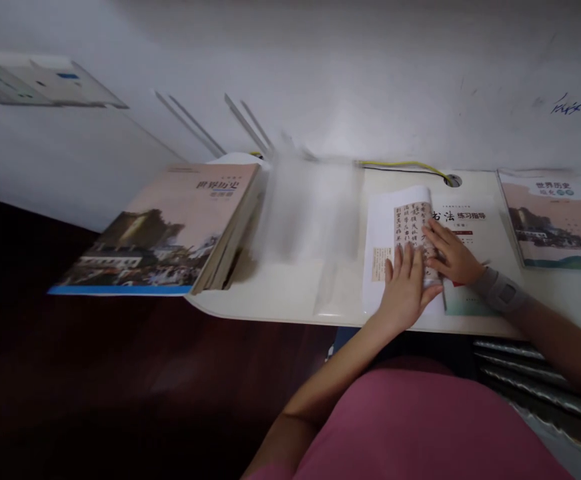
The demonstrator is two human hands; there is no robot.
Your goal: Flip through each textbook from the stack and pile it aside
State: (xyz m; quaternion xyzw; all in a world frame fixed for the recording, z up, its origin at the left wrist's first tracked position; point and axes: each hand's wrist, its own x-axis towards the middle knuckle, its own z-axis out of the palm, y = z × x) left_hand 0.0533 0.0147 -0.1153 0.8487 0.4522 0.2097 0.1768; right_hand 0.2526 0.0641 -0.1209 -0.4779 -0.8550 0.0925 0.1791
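A calligraphy practice book [475, 240] lies on the white desk [280, 300], its titled cover facing up. Along its left side a white page with a printed calligraphy panel [407, 227] is folded or opened out. My left hand [404, 290] rests flat on this panel, fingers spread. Beside it, my right hand [453, 253] lies across the panel's right edge and the cover, its fingers stretched out; a grey band circles the wrist. A clear plastic sheet [340, 287] spreads to the left of the page. Whether it is joined to the book, I cannot tell.
At the left stands a stack of books with a world history atlas [160, 227] on top. Another history book [560, 220] lies at the right. A blurred whitish thing with antenna-like rods [310, 207] is near the wall. A yellow cable [405, 164] runs to a desk hole.
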